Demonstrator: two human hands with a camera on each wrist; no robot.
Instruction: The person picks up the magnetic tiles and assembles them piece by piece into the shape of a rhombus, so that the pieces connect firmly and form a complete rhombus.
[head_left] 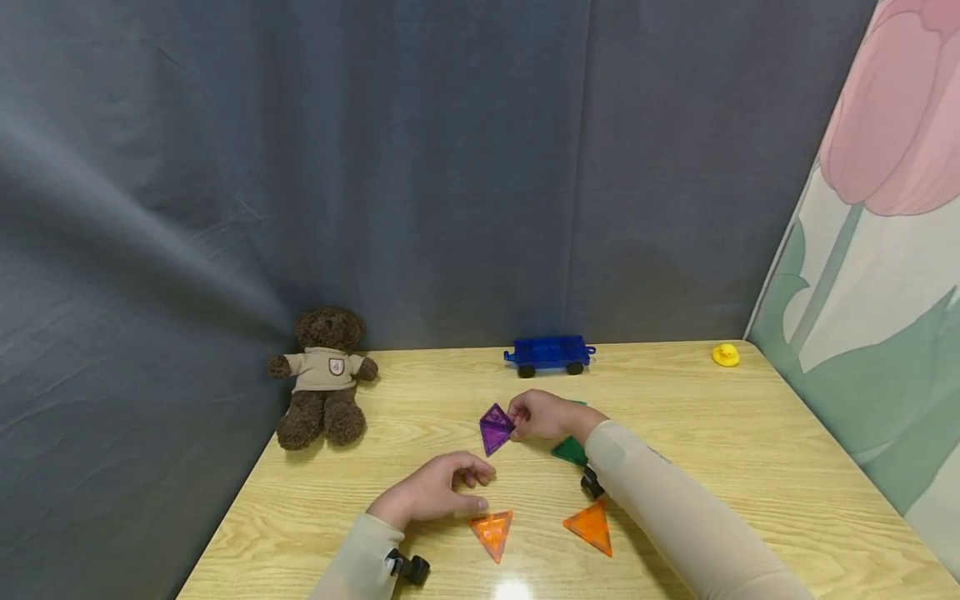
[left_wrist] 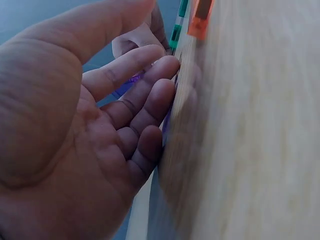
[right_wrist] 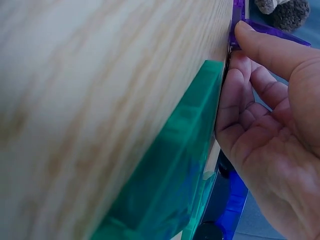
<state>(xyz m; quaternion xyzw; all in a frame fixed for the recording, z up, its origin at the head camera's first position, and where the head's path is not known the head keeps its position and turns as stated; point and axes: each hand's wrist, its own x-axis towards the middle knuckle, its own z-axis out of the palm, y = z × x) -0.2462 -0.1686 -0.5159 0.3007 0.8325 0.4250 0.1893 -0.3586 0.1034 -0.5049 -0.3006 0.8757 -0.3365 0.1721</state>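
Note:
My right hand [head_left: 546,415] pinches the right-hand corner of purple translucent triangular tiles [head_left: 494,430] between thumb and fingertips. In the right wrist view one purple tile [right_wrist: 275,32] slants up from the table beside the thumb. My left hand [head_left: 442,486] is held low over the table with loosely bent fingers and nothing in them. Just beside its thumb lies an orange triangular tile [head_left: 492,534]. A green tile [head_left: 572,451] lies beneath my right wrist, partly covered, and a bit of green shows behind that hand. Another orange tile [head_left: 592,527] lies nearer the front.
A blue toy wagon [head_left: 549,354] stands at the back of the wooden table [head_left: 660,392]. At the back left sits a brown teddy bear [head_left: 327,375], and a yellow rubber duck [head_left: 725,355] is at the back right. A dark curtain [head_left: 450,183] hangs behind.

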